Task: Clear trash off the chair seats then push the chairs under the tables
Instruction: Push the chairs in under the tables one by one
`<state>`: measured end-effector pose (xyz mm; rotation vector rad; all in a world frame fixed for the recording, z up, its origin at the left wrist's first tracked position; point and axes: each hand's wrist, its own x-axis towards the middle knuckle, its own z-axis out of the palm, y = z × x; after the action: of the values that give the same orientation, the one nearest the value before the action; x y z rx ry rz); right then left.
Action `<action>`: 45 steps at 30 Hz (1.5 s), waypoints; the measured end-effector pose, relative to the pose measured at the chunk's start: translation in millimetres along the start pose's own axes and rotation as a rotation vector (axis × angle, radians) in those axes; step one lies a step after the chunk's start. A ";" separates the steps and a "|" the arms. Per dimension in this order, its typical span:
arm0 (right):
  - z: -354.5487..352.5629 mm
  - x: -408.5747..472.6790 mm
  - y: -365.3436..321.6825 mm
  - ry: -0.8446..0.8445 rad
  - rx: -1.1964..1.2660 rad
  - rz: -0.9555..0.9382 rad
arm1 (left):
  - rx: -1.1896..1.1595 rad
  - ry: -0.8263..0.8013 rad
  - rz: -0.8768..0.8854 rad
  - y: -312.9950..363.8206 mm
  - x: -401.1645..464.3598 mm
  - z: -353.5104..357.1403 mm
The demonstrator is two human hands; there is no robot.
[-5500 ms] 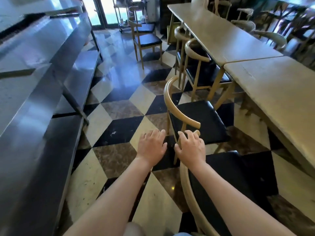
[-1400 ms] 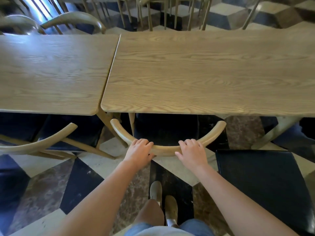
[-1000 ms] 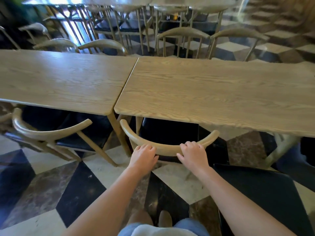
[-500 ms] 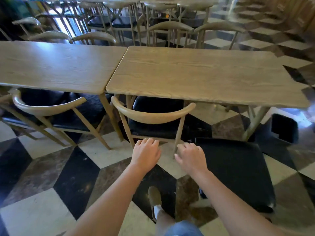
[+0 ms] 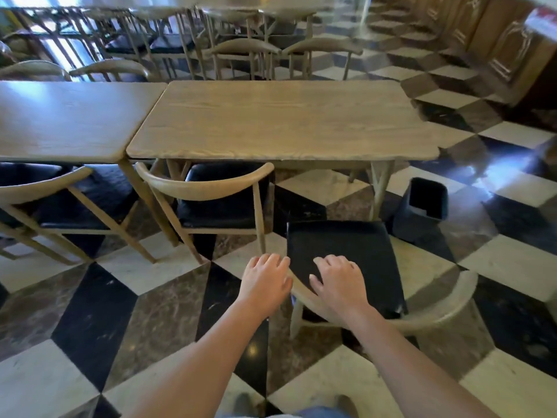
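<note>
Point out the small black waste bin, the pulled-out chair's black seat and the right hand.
small black waste bin [image 5: 422, 206], head view, front wall.
pulled-out chair's black seat [image 5: 346, 245], head view, cushion middle.
right hand [image 5: 337, 282], head view, back of hand.

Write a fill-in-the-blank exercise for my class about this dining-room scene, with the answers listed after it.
1. The right hand rests on the curved wooden backrest of the chair with the ____ padded seat.
2. That chair stands ____ of the light wooden table, not under it.
3. The small black bin stands on the ____ floor.

Answers: black; clear; checkered
</note>
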<state>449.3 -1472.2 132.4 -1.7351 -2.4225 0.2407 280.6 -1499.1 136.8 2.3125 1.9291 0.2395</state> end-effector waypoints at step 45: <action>11.2 -35.5 236.0 -0.375 -0.091 -0.199 | -0.038 -0.229 -0.112 165.5 49.2 112.6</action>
<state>676.1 -1431.4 69.1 -1.5851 -2.8902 0.4748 471.1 -1479.6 60.5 2.0954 1.9128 0.0000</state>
